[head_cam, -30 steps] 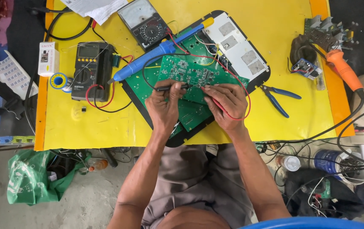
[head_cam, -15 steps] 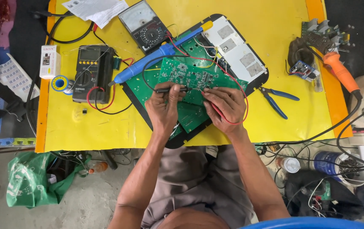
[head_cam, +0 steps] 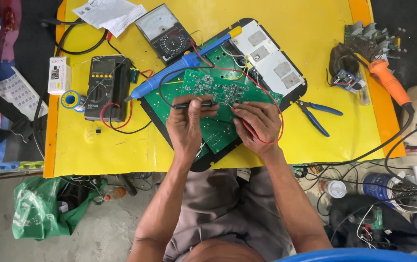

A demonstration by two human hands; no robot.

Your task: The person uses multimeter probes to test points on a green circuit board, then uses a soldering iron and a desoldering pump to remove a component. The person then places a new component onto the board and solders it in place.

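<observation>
A green circuit board point(head_cam: 223, 87) lies on top of a larger green board point(head_cam: 208, 128) in a black tray point(head_cam: 296, 90) on the yellow mat point(head_cam: 121, 150). My left hand point(head_cam: 186, 123) grips a black meter probe point(head_cam: 194, 104) and holds it level against the small board's near edge. My right hand point(head_cam: 257, 123) pinches a red probe with its red lead point(head_cam: 279, 116) at the board's lower right. A blue desoldering pump point(head_cam: 169, 73) rests across the tray's left side.
A dark digital multimeter point(head_cam: 104, 87) and an analog meter point(head_cam: 165, 33) sit to the left. A solder reel point(head_cam: 71, 100), blue-handled pliers point(head_cam: 315, 114), an orange soldering iron point(head_cam: 388, 82) and papers point(head_cam: 111, 12) are around. A green bag point(head_cam: 43, 208) and cables lie on the floor.
Both hands have stayed on the board; the probes shifted only slightly along the small board's edge.
</observation>
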